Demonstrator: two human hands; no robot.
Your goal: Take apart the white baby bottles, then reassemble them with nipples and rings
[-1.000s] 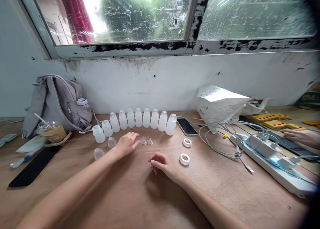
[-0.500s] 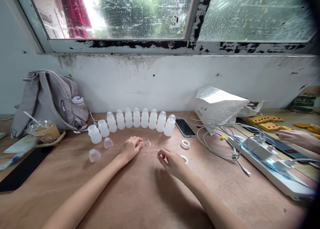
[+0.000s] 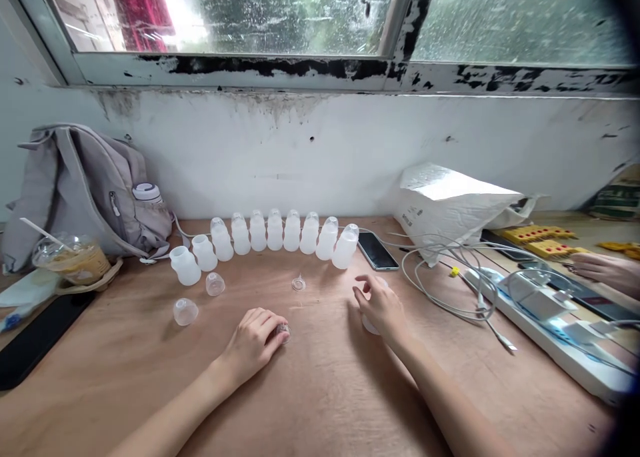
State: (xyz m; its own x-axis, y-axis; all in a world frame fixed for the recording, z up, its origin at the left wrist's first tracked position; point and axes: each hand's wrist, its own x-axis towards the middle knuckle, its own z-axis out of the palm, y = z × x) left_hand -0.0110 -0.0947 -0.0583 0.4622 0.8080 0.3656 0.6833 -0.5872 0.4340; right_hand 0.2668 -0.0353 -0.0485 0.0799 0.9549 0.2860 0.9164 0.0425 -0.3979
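Note:
My left hand [image 3: 253,342] rests on the wooden table [image 3: 310,390] with its fingers curled round a small clear funnel-shaped part [image 3: 283,330]. A second clear part [image 3: 299,284] lies on the table further back, between my hands. My right hand [image 3: 381,305] hovers with fingers spread over the white tape rings, one ring [image 3: 369,325] peeping from under the palm. Behind stands a curved row of several white plastic bottles [image 3: 275,234]. Two loose clear caps [image 3: 186,311] lie at the left.
A grey backpack [image 3: 90,190] and a lidded drink cup [image 3: 73,260] sit at the left, a black slab [image 3: 35,337] in front. A phone [image 3: 377,249], white bag [image 3: 450,207], cables, power strip [image 3: 550,324] and another person's hand [image 3: 607,270] are on the right.
My left hand picked up one clear part and drew it toward me. My right hand moved right and forward, over the tape rings. The camera tilted slightly down.

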